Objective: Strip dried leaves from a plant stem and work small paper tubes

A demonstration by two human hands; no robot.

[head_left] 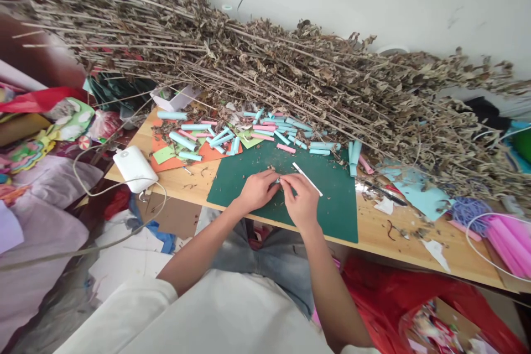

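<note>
My left hand [259, 191] and my right hand [299, 199] meet over the green mat [336, 199], fingertips pinched together. Between them is a small light-blue piece, mostly hidden by the fingers. A narrow white strip [307, 178] lies on the mat just beyond my right hand. Past the mat's far edge, light-blue paper rolls [183, 140] and thinner pink rolls [286, 148] lie scattered. Two light-blue rolls [354, 156] stick out at the mat's right back corner.
Dried leafy stalks [290, 61] cover the back of the wooden table [182, 185]. A white device [135, 168] with a cable sits at the left edge. Rightward lie a dark pen-like tool [385, 193], light-blue paper [418, 191], purple string [470, 214] and pink rolls [508, 243].
</note>
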